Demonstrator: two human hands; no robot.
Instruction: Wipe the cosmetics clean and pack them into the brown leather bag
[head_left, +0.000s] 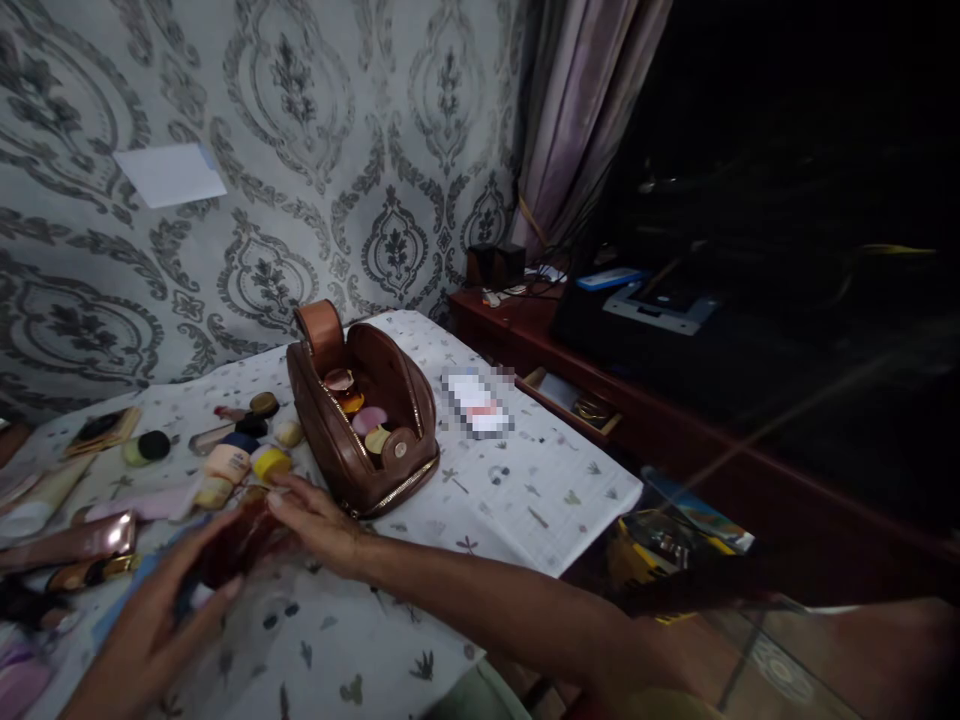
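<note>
A dark red, glossy, see-through thing [251, 535] is between my two hands over the near left of the table; blur hides its exact kind. My left hand [169, 610] curves around its near left side, thumb and fingers on either side of it. From the right, my right hand [322, 525] has its fingers against its upper edge. Just beyond those fingertips is a yellow-lidded jar [271, 462], beside a peach jar with a blue lid [229, 458]. Behind my right hand, a brown toiletry bag [322, 425] stands unzipped, with several round containers inside.
Tubes, bottles and jars crowd the table's left side, among them a rose-gold tube [79, 540] and a green jar with a black lid [146, 448]. A blurred-out phone [478, 403] lies right of the bag. Beyond the cloth's right edge is a partly open drawer [574, 400].
</note>
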